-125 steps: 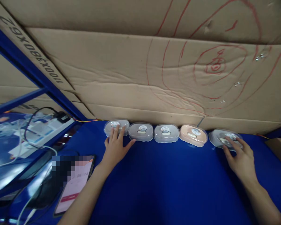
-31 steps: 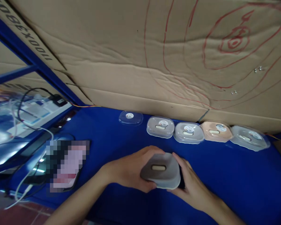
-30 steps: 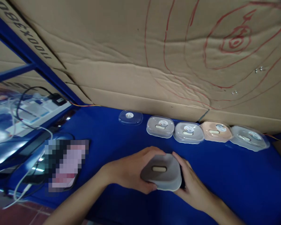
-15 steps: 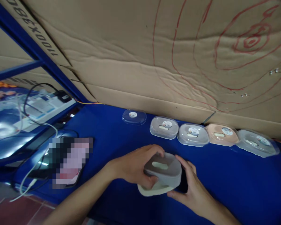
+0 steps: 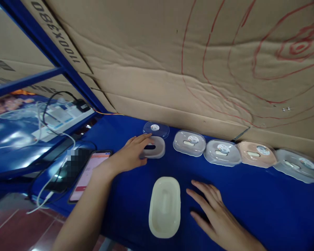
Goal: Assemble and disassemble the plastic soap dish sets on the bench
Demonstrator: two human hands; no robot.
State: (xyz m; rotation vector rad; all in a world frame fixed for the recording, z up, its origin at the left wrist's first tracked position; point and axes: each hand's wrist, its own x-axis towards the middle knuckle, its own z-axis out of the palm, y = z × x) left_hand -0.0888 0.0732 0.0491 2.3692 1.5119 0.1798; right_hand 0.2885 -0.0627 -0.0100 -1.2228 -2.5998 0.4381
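Note:
Near the back of the blue table, my left hand (image 5: pixel 132 153) spans the left end of a grey oval soap dish part (image 5: pixel 159 147) with a slot in its middle. The fingers lie over its far side and the thumb is at its near side. A clear plastic lid (image 5: pixel 161 129) with a round sticker lies just behind it. In front of me a cream oval soap dish base (image 5: pixel 164 223) rests on the table, its hollow side up. To its right, my right hand (image 5: pixel 214 212) is spread, holding nothing and apart from the base.
A row of lidded soap dishes, among them a grey one (image 5: pixel 189 143) and a peach one (image 5: pixel 256 153), stands along the cardboard wall (image 5: pixel 146 69). At left are a phone (image 5: pixel 90 174), white cables, a power strip (image 5: pixel 62 122) and a blue frame post (image 5: pixel 75 83).
The grey part has come off the cream base and moved back left with my left hand. The base now lies turned on the table, and my right hand has let go.

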